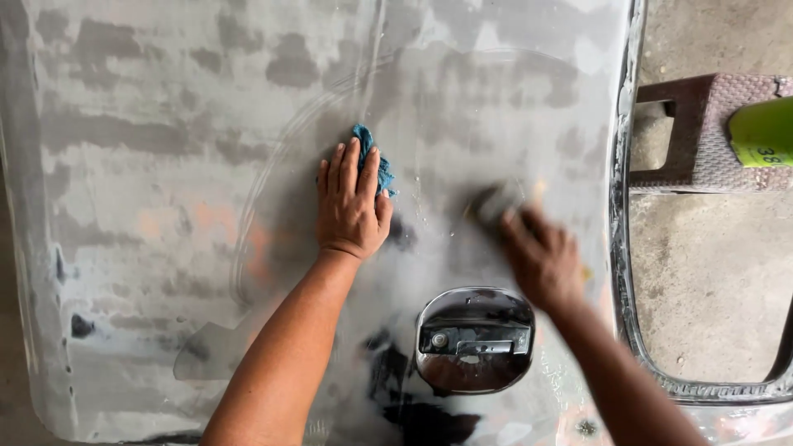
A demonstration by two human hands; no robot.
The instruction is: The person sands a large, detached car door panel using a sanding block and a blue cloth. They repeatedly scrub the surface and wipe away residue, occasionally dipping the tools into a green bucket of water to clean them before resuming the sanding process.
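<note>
Panel (149, 124) fills most of the view: a grey car door lying flat, its surface patched in lighter and darker grey with a few pinkish-orange spots left of the middle and wet streaks running down near the centre. Dark chips show along its left edge.

Left hand (353, 202) lies palm-down on the panel just left of centre, fingers stretched forward and slightly spread, flat rather than clenched. Under the fingers it presses a blue rag (369, 153), whose crumpled end sticks out past the fingertips and along the hand's right side. The forearm runs down to the bottom edge.

Handle recess (473, 340) sits below and between the two hands, a dark shiny oval hollow with a metal latch part inside; black bare patches spread beneath it.

Right hand (541, 256) is blurred, right of centre, near the panel's right edge. Its fingers curl around a dark block (493, 202) held against the panel; what the block is I cannot tell through the blur.

Window frame (628, 248) borders the panel on the right, with concrete floor (710, 272) showing through it. A brown stool (710, 132) stands upper right, a green object (764, 132) at the edge.
</note>
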